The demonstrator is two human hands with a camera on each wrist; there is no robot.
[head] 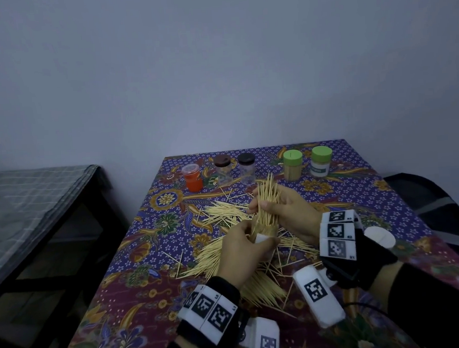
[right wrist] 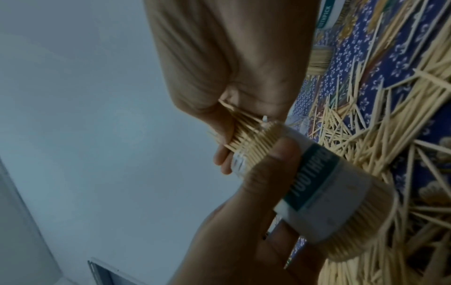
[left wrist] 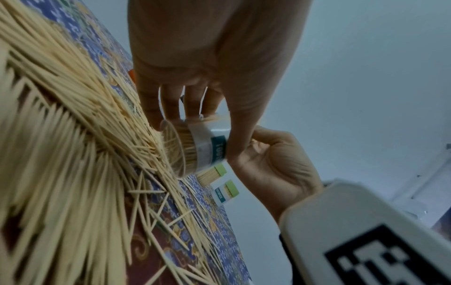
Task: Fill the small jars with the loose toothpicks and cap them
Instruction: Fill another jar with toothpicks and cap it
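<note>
A clear jar (head: pixel 265 238) with a white and teal label is gripped in my left hand (head: pixel 257 235) just above the table; in the left wrist view the jar (left wrist: pixel 195 146) shows toothpicks inside. My right hand (head: pixel 268 206) grips a thick bundle of toothpicks (head: pixel 269 192) standing upright, its lower ends inside the jar's mouth. In the right wrist view the bundle (right wrist: pixel 246 133) fans out of the jar (right wrist: pixel 329 183) under my left thumb. Loose toothpicks (head: pixel 217 253) lie heaped around and under both hands.
At the back of the patterned tablecloth (head: pixel 360 192) stand two green-capped jars (head: pixel 293 165) (head: pixel 321 162), two dark-capped jars (head: pixel 223 168) (head: pixel 247 168) and an orange jar (head: pixel 192 177). A white lid (head: pixel 379 238) lies at the right. A dark side table (head: pixel 35 209) stands left.
</note>
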